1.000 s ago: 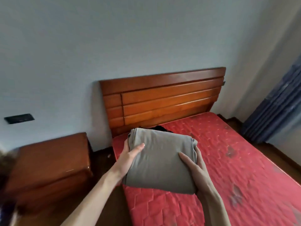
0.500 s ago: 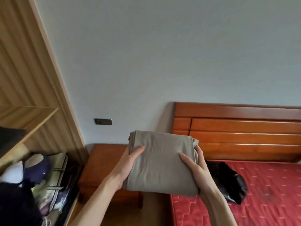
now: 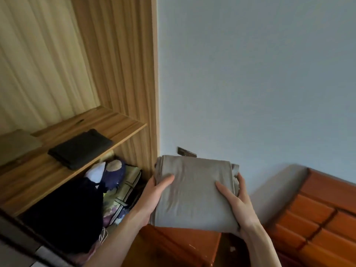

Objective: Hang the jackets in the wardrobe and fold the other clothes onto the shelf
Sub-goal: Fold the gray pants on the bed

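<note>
Head view: we are holding a folded grey garment [image 3: 194, 191] in the air between both hands, just right of the wardrobe [image 3: 134, 74]. Our left hand [image 3: 154, 197] is gripping its left edge, our right hand [image 3: 237, 205] its right edge, thumbs lying on top. A folded black garment [image 3: 81, 148] is lying on the shelf [image 3: 123, 122].

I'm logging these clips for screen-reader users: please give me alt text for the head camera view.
Two bare hands, left hand and right hand, hold a folded grey garment by its sides in front of an open wooden wardrobe. On the wardrobe shelf to the left lies a folded black garment; a wooden bedside cabinet stands below.
</note>
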Demonstrator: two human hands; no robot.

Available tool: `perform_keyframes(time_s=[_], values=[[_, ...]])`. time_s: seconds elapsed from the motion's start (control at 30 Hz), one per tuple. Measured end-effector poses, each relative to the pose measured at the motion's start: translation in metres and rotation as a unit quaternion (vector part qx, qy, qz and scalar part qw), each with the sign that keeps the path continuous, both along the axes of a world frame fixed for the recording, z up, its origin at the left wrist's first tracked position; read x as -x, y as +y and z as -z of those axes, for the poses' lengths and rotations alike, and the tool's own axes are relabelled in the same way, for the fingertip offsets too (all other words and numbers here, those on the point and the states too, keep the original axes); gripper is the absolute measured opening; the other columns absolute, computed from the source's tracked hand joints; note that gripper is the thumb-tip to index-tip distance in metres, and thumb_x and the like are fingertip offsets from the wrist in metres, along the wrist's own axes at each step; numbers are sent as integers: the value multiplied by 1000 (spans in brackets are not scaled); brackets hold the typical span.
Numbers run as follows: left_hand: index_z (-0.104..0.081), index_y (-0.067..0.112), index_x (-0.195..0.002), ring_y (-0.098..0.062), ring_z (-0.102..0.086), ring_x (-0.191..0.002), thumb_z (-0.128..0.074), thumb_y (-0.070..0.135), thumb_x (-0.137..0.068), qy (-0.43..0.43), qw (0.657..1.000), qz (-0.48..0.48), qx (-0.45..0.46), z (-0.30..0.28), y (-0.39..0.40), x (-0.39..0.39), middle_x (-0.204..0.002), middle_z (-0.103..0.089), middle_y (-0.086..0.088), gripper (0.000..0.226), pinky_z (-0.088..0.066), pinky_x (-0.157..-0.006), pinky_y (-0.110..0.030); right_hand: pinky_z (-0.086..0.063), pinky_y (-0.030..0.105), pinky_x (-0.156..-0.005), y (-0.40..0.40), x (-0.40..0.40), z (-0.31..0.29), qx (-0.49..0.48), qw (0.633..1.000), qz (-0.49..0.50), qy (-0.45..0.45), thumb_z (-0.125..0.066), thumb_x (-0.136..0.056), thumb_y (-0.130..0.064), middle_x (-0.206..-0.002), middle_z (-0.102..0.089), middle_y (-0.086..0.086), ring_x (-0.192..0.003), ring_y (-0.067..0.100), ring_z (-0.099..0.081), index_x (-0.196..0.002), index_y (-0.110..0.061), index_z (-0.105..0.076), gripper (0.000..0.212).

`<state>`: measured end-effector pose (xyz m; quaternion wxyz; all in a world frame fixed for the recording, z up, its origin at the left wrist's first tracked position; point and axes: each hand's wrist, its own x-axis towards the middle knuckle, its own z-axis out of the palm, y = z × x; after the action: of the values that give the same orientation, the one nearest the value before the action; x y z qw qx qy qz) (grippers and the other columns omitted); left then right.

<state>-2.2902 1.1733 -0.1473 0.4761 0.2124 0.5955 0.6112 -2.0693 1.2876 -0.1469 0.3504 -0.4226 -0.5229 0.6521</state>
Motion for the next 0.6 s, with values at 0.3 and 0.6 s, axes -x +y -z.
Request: perform_keyframes(time_s=[0.3,0.6], values=[[-53,47,-134,-14,-74,-101,-75,47,-89,24,981,-193,-2,-2,5,84,-120,-72,6,50,-59,-81,-33,-63,43,-83,84,139,8,4,979,-196,-51,-86,-69,-55,-111,-78,0,-95,19,-77,-128,-33,-62,67],[-55,36,-135,-18,-78,-92,-79,42,-84,-14,943,-333,-5,12,-32,181,-117,-76,-2,57,-62,-72,-34,-50,13,-60,74,297,15,-55,950,-301,-68,-73,-92,-43,-120,-62,-12,-99,4,-63,-142,-30,-49,57]])
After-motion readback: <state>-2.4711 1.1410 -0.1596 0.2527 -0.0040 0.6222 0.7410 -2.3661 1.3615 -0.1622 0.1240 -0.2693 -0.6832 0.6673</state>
